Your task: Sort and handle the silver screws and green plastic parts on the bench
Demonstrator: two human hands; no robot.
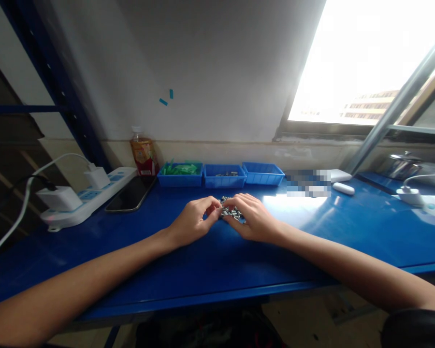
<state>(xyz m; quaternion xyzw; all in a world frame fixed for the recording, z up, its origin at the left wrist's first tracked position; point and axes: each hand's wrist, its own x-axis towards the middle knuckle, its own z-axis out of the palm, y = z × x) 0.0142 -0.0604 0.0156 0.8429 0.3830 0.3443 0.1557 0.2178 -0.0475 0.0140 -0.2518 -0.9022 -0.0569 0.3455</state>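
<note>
A pile of small silvery metal parts (233,212) lies on the blue table (203,270), partly hidden by my hands. At its left edge is my left hand (195,220), thumb and fingers curled together in a pinch; whatever they hold is too small to name. My right hand (253,217) arches over the pile from the right, its thumb apart from the fingers, with metal parts showing in the gap. Behind the hands stand three blue bins: one with green pieces (181,168), a middle bin (224,181) with some metal parts, and a right bin (263,177).
To the left are a white power strip (110,186) with plugged-in chargers, a phone (130,194) and a drink bottle (143,153). On the right lie a small white case (343,188) and a blurred-out patch. A metal pot (402,165) stands farther right.
</note>
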